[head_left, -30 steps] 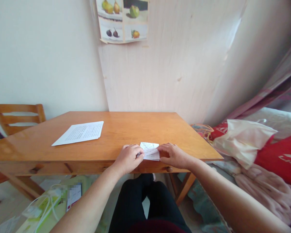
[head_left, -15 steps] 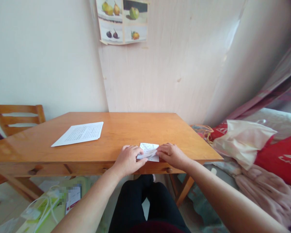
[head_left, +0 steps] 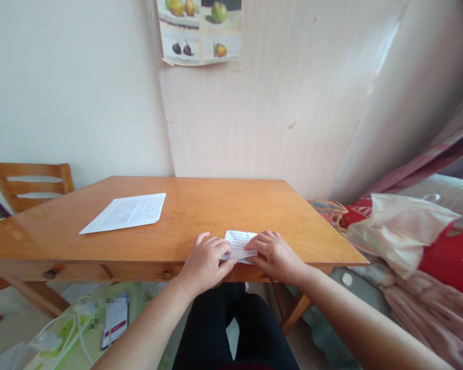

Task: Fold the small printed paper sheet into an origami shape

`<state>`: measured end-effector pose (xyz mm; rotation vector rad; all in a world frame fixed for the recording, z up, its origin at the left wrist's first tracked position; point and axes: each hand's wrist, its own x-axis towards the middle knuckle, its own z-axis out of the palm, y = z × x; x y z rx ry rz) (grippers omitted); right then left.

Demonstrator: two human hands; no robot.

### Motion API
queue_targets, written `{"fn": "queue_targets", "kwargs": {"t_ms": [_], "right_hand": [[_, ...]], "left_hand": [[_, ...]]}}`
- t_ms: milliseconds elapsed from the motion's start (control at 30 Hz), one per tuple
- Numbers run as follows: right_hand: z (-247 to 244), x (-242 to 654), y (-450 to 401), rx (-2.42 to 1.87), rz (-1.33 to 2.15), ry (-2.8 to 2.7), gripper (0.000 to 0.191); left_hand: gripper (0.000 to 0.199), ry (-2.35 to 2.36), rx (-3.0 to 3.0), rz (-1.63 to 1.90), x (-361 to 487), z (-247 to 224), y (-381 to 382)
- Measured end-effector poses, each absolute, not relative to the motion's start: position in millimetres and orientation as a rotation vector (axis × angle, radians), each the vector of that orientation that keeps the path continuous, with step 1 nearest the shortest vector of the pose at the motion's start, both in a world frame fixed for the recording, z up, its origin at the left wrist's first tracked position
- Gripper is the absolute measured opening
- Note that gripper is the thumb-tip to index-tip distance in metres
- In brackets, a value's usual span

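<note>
A small folded sheet of printed paper (head_left: 238,240) lies at the front edge of the wooden table (head_left: 204,205). My left hand (head_left: 205,259) grips its left side, thumb along the near edge and fingers curled over the top. On the opposite side my right hand (head_left: 276,257) has its fingers pressed down on the paper, covering that corner. Part of the paper's near edge shows between the two thumbs. Farther left on the table rests a stack of printed sheets (head_left: 126,211).
Drawers with round knobs (head_left: 166,275) run under the tabletop. A wooden chair (head_left: 36,186) stands at the left. Below are a phone (head_left: 114,318) and white cables (head_left: 75,329). Bags (head_left: 403,231) and a pink cloth (head_left: 435,308) lie at the right. Fruit pictures (head_left: 200,31) hang on the wall.
The raised flap of the paper now lies flatter. My right hand's fingers have come down onto the paper, while my left hand stays on its left side. The view has shifted slightly.
</note>
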<state>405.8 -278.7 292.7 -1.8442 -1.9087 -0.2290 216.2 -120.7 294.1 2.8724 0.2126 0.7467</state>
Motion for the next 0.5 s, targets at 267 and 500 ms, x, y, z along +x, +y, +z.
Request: {"fn": "queue_targets", "kwargs": {"t_ms": [267, 500], "right_hand": [[300, 399, -277, -1.865, -0.092, -1.913, 0.008], [300, 400, -279, -1.840, -0.026, -1.894, 0.009]], "left_hand": [[0.014, 0.221, 2.802, 0.771, 204, 291, -108], [0.015, 0.251, 2.765, 0.816, 199, 290, -111]]}}
